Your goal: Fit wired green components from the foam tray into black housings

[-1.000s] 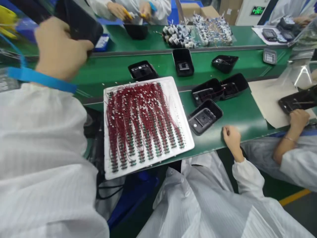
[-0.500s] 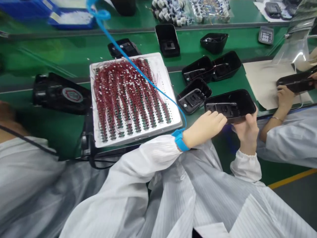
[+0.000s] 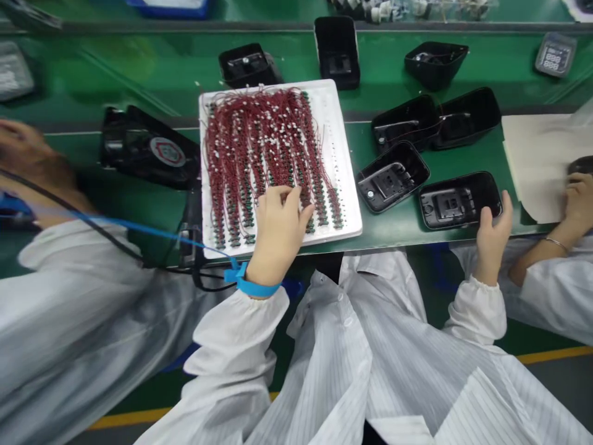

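Note:
My left hand point(image 3: 280, 225), with a blue wrist strap point(image 3: 254, 284), is over the lower middle of a white foam tray point(image 3: 349, 213). Rows of small green boards with dark red wires point(image 3: 264, 133) fill the tray. Its fingers are bent and partly together; whether they pinch a board or wire is hidden. My right hand point(image 3: 495, 232) has thumb and fingers apart at the right end of an open black housing point(image 3: 451, 201), which lies on the green table. Another black housing point(image 3: 393, 177) lies just left of it.
More black housings point(image 3: 405, 120) stand behind, some on the shelf. A black device with a red and white badge point(image 3: 148, 148) is left of the tray. Co-workers' hands show at the left point(image 3: 37, 161) and right point(image 3: 579, 201) edges. Beige sheets point(image 3: 532, 167) lie at the right.
My left hand has gone from the black housing leftward to the tray. The housing, held up in both hands before, now rests on the table, and my right hand has loosened at its end.

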`<state>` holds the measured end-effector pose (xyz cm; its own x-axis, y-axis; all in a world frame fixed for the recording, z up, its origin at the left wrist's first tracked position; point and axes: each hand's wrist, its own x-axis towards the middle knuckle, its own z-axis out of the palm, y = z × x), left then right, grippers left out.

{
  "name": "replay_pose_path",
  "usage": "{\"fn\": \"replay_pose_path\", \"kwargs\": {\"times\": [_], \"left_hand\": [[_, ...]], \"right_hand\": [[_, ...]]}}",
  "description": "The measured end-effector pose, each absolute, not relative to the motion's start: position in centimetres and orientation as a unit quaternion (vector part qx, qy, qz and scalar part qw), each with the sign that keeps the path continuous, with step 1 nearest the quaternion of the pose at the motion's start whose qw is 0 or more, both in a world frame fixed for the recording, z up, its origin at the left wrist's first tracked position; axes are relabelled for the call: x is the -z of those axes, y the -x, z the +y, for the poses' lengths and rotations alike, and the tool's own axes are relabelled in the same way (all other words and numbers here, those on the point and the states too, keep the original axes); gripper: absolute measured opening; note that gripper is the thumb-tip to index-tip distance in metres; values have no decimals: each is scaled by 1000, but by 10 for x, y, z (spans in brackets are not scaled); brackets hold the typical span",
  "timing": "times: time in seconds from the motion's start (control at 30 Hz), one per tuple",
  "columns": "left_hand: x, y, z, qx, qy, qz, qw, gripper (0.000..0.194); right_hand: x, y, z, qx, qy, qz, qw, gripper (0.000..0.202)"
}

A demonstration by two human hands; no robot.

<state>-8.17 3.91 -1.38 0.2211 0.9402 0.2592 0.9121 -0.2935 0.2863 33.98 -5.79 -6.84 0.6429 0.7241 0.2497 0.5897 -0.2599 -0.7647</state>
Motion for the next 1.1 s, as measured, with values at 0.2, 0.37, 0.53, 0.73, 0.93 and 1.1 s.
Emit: {"fn": "replay_pose_path", "kwargs": {"times": [0.2,0.37,0.53,0.73,0.93,1.1], "left_hand": [[23,66,35,-222,-753,620,15,22],[4,53,46,-243,-814,524,62,26],[-22,55,83,-133,-902,402,81,31],[-48,45,120,-47,-958,274,72,35],[-75,46,121,-80,-960,219,158,37],[-94,50,84,-101,-970,208,81,41]], "right_hand": [[39,-300,-60,61,834,-440,327,79],[26,-255,-54,98,769,-532,340,59],[24,-233,-44,73,723,-584,360,46],[8,-174,-39,-22,626,-699,346,31],[13,-124,-7,-94,570,-743,339,34],[20,-114,5,-131,528,-764,348,31]]}}
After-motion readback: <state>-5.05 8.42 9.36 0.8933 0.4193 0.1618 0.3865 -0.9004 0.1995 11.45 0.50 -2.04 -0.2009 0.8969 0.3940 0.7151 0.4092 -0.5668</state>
